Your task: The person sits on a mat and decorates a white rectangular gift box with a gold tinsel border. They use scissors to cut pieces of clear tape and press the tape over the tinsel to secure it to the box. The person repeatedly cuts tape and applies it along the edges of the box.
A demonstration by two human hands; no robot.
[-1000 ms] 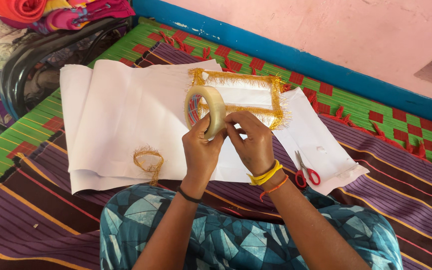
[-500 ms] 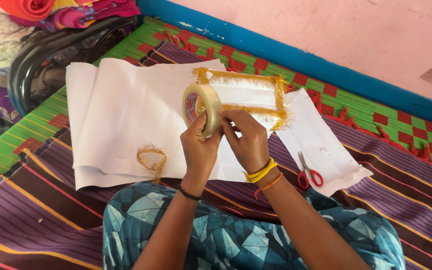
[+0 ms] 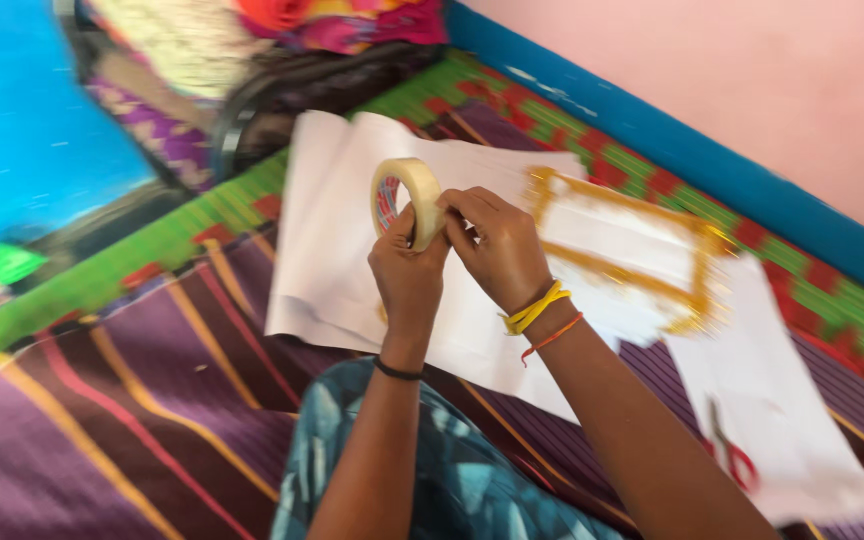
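My left hand (image 3: 407,272) grips a roll of clear tape (image 3: 405,199), held upright above large white paper sheets (image 3: 337,230). The fingertips of my right hand (image 3: 500,247) pinch at the roll's outer edge. Behind my hands lies a white rectangle framed in gold tinsel (image 3: 624,240). Red-handled scissors (image 3: 730,450) rest on a white sheet at the lower right. The view is motion-blurred.
A purple, green and red striped mat (image 3: 132,390) covers the floor. A blue skirting and pink wall (image 3: 752,90) run along the back. Colourful folded cloth (image 3: 282,30) and a dark curved frame (image 3: 282,95) sit at the top left.
The camera has swung left, so everything has shifted right in view. My hands stay on the tape roll. The loose gold tinsel piece is no longer visible.
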